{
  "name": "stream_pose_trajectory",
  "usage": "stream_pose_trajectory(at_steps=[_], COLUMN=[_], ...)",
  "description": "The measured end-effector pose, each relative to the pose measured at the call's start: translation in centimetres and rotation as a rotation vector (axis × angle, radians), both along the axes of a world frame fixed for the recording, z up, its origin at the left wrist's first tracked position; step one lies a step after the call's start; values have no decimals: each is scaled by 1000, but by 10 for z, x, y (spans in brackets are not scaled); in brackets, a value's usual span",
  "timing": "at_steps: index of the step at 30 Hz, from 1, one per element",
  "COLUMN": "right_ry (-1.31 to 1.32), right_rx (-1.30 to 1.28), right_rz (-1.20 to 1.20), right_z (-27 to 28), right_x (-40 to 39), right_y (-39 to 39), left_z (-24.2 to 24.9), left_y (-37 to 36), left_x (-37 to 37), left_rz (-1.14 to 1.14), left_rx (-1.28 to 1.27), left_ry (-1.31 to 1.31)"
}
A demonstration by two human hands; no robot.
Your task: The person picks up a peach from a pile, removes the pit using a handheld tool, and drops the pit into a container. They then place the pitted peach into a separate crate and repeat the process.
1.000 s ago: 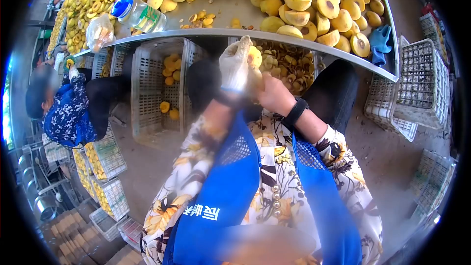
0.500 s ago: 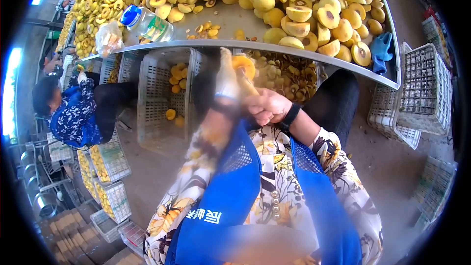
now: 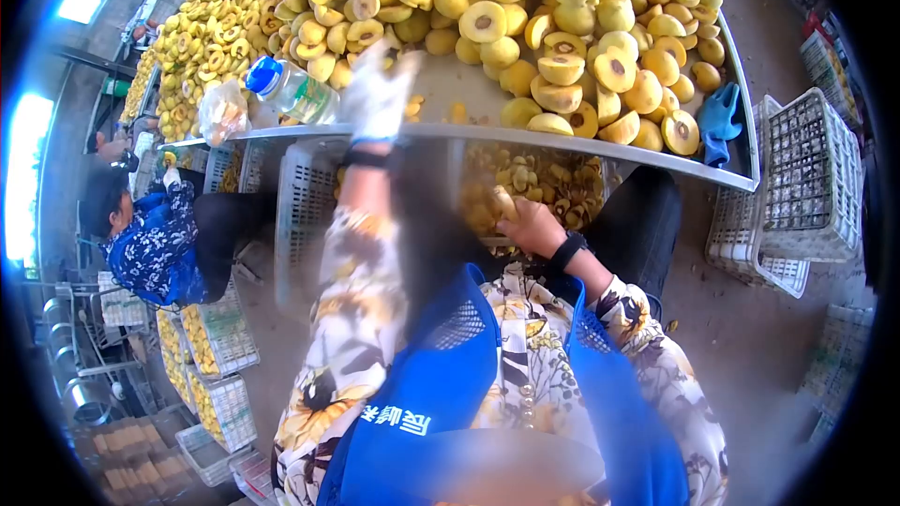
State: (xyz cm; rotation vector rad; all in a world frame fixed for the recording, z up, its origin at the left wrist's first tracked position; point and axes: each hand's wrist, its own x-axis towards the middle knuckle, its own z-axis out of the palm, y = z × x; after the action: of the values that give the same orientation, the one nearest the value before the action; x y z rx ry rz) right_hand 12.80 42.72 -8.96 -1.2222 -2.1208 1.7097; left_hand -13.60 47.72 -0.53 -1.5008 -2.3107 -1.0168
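Observation:
My left hand (image 3: 377, 98), in a white glove, is stretched out over the near edge of the metal table, blurred by motion. Its fingers look apart and nothing shows in them. Just past it lies the pile of halved yellow peaches (image 3: 483, 22), many with the pit showing. My bare right hand (image 3: 532, 228) is closed around a tool with a light wooden-looking handle (image 3: 506, 201); the tool's working end is hard to make out. Beneath that hand, under the table edge, a container holds peach scraps (image 3: 553, 178).
A blue-capped bottle (image 3: 295, 94), a plastic bag (image 3: 223, 112) and a blue glove (image 3: 720, 124) lie along the table edge (image 3: 600, 146). White crates (image 3: 811, 178) are stacked at right; another crate (image 3: 305, 197) stands below the table. A co-worker (image 3: 155, 234) sits at left.
My left hand has left my right hand and moved forward and left over the table. The peach half it held is gone from it. My right hand has shifted slightly right, still gripping the tool.

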Motion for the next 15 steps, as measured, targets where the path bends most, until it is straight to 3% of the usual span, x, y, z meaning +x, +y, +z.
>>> stream_pose_trajectory(at_steps=[3,5,6,7,9,10,11,13,14,15], right_ry=[-20,60,79,95,111,173,65,197,58,119], right_rx=[322,218,243,268,577,493,727,779,571,593], right_rz=[19,-64,-64,-58,-145,-246,-286,-482,-459,-440], right_z=[15,10,12,15,2,10,-3,19,36,48], right_x=[-1,11,15,20,25,28,30,24,24,19], right_y=[-3,-4,-4,-4,-6,-7,2,9,11,13], left_z=[16,5,-17,-15,-11,-19,-26,-5,10,18], left_y=[74,118,127,132,126,123,119,80,56,32], left_x=[53,66,72,74,70,63,60,78,88,96], left_rz=[-120,-228,-182,-153,-208,-288,-381,-524,-550,-567], left_rx=[-120,-466,-300,-342,-282,-158,-29,8,-4,-24], left_ry=[76,-21,81,38,-23,-123,-212,-1099,-1269,-1436])
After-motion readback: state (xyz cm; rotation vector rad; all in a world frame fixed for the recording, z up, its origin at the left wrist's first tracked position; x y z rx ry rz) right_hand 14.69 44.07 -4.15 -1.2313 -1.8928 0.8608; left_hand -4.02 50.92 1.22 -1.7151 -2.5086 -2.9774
